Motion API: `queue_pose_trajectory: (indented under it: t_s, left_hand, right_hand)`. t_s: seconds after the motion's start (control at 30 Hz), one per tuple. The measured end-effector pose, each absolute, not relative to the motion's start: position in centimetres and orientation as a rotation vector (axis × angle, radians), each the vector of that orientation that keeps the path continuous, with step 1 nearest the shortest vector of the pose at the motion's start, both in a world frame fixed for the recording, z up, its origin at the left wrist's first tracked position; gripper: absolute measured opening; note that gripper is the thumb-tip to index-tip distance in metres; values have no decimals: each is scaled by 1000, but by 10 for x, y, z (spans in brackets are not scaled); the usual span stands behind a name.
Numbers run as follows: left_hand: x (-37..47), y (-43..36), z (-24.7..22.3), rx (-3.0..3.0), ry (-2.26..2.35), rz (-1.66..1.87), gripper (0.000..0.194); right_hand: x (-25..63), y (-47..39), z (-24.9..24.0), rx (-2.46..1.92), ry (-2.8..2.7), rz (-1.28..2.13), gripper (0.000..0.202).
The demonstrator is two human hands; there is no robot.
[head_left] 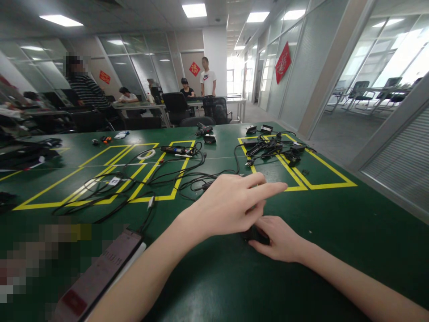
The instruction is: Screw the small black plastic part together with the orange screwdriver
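Observation:
My right hand (281,239) is closed around a small black object (256,235) just above the green table (208,286). Fingers and the other hand cover much of the object, so its kind cannot be made out. Directly above it, my left hand (231,203) has its index finger stretched to the right. Its other fingers are curled in, and whatever they pinch, if anything, is hidden. To the left of my left forearm lies a phone (103,273) with its screen lit and a cable (150,203) at its top end.
Yellow tape rectangles (330,185) mark the table. Black cables (197,172) sprawl across the middle, and a bundle of black cords (268,146) lies at right. A power drill (203,129) rests near the far edge. Several people are beyond, among them a standing person (208,82).

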State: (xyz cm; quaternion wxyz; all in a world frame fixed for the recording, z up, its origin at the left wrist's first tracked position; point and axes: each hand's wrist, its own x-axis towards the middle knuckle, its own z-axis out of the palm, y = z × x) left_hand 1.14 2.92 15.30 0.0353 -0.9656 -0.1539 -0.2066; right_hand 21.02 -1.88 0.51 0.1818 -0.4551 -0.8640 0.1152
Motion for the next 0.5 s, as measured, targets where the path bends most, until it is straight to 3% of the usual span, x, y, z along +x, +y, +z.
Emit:
queue_pose_trajectory:
  t_s: [0.5]
  left_hand:
    - [11, 28, 154, -2976, -425, -640, 46]
  right_hand:
    - [204, -18, 0, -1430, -2311, 334, 19]
